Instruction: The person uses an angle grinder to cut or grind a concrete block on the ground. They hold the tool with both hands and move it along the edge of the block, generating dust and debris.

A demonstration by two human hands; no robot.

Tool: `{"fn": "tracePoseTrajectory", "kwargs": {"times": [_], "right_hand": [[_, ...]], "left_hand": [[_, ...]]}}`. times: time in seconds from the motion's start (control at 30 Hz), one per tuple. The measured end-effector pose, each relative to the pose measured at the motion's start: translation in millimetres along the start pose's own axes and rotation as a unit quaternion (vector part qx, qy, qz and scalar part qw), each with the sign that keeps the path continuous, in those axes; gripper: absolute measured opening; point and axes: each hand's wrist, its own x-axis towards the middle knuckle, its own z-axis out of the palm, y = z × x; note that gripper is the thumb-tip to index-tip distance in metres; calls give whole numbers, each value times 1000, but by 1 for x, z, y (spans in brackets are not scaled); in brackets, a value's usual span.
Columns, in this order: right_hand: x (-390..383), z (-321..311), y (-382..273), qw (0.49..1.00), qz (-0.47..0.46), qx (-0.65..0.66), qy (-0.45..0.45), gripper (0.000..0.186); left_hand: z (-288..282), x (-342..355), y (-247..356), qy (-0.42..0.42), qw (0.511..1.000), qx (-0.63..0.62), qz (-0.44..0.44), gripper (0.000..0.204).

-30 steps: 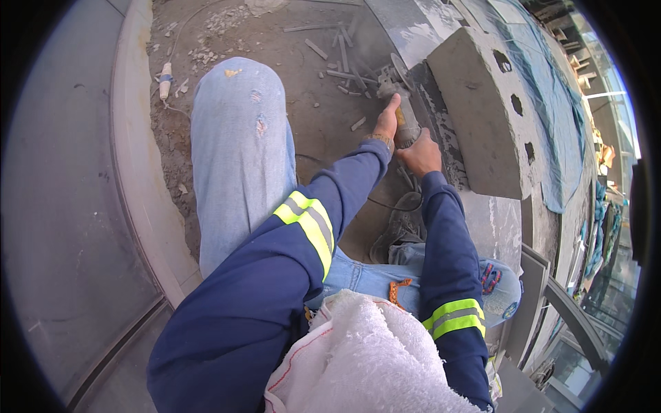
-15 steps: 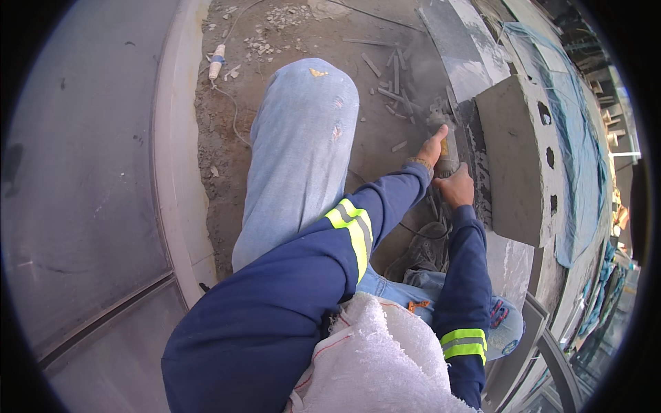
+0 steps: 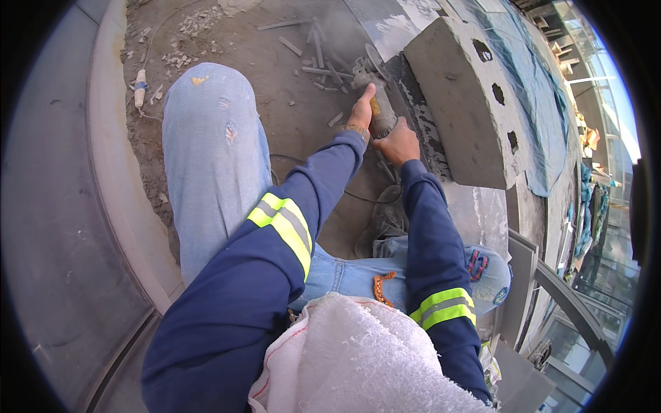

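Note:
My left hand point(image 3: 361, 109) is wrapped round the front body of a dusty angle grinder point(image 3: 383, 118). My right hand point(image 3: 399, 143) grips the grinder's rear end. At the far end of the tool is a thin round disc point(image 3: 376, 60), close to the edge of a grey stone slab point(image 3: 475, 206); whether it touches the slab I cannot tell. Dust point(image 3: 343, 31) hangs in the air by the disc. On the slab, just right of the grinder, rests a grey concrete block point(image 3: 451, 103) with several holes in its side.
Several cut stone strips point(image 3: 319, 51) lie on the dirt floor beyond my left hand. A cable connector point(image 3: 140, 89) lies at the far left, near a pale curb point(image 3: 110, 172). Blue sheeting point(image 3: 513, 82) spreads behind the block. My bent knee point(image 3: 213, 124) stands left of my arms.
The view has turned, so the whole scene sits further left and higher. Both hands keep hold of the angle grinder, and its disc now shows more clearly.

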Motion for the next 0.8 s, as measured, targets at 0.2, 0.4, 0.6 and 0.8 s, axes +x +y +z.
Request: {"fn": "tracePoseTrajectory", "kwargs": {"times": [0.2,0.4,0.6,0.8], "right_hand": [[2,0,4,1000,7,-7,5,78],[3,0,1,1000,3,-6,15,77],[6,-2,-5,1000,14,1,0,78],[5,4,2,1000,-3,-2,22,74]], "left_hand": [[4,4,-6,-6,1000,-1,6,52],[7,1,-1,17,999,33,26,53],[9,-5,9,23,999,35,16,56],[10,-14,16,-34,998,35,-28,90]]}}
